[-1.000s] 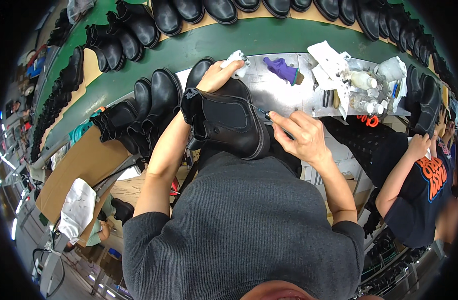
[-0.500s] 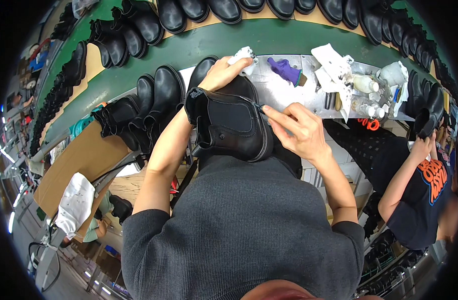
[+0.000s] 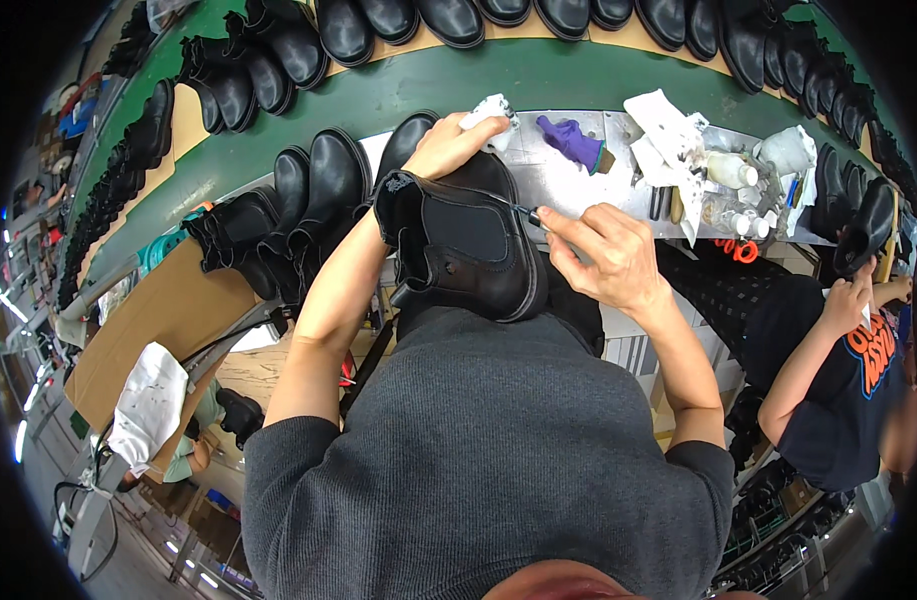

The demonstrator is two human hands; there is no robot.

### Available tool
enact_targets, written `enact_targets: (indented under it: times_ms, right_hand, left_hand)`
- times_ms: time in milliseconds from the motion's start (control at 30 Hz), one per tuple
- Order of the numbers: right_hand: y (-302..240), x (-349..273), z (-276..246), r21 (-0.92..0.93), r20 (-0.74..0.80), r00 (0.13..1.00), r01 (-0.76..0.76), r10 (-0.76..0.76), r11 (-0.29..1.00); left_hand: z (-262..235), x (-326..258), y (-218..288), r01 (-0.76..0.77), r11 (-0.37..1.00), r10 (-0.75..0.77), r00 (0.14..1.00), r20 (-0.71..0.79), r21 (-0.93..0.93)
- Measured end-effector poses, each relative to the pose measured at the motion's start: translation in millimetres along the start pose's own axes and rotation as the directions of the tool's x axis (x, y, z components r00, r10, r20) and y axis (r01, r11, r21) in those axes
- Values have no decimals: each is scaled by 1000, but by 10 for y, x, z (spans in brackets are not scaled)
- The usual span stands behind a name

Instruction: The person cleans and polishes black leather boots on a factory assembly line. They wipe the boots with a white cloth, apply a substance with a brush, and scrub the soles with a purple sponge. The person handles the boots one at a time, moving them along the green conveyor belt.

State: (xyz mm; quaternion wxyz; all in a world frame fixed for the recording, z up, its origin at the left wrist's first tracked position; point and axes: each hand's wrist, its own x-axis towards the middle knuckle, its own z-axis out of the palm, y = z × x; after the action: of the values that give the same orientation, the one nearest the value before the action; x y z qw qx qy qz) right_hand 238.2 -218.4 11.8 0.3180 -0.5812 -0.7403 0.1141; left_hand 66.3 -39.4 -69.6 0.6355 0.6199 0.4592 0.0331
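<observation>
A black ankle boot (image 3: 478, 262) with an elastic side panel lies on its side close to my chest, across my left forearm. My left hand (image 3: 448, 147) reaches past it, closed, with a crumpled white rag (image 3: 493, 118) stained black between thumb and fingers. My right hand (image 3: 618, 258) pinches a slim tool (image 3: 527, 214) with a dark handle and shiny metal shaft. Its thin end points at the boot's upper, by the edge of the elastic panel; whether it touches I cannot tell. Another boot (image 3: 410, 138) stands partly hidden behind my left hand.
More black boots (image 3: 338, 175) stand on the left; rows of them line the green bench (image 3: 398, 85). A purple glove (image 3: 573, 145), stained white cloths (image 3: 668, 130) and plastic bottles (image 3: 730, 168) lie on the metal top. At right, a co-worker's hand (image 3: 850, 298) is below a boot.
My right hand and the slim tool have shifted slightly right. The boot in front of me has tilted a little. The co-worker's boot and hands have moved.
</observation>
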Motion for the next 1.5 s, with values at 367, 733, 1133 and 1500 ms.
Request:
enact_targets:
  times_ms: [367,733,1133,1500]
  right_hand:
    - [12,-128,-29,-14,-20,999,-32,32,999]
    - [-71,-233,-39,-10,-14,994,-106,106,994]
    - [-137,-323,-11,10,-39,987,-154,154,988]
    - [-120,-140,2,20,-86,993,-80,82,997]
  left_hand:
    - [2,73,-172,-38,999,39,999,15,-37]
    - [4,39,-179,-39,996,40,999,8,-76]
    - [12,-26,-98,57,991,-60,998,-17,-125]
    - [4,-34,-24,29,996,-31,999,-25,-88]
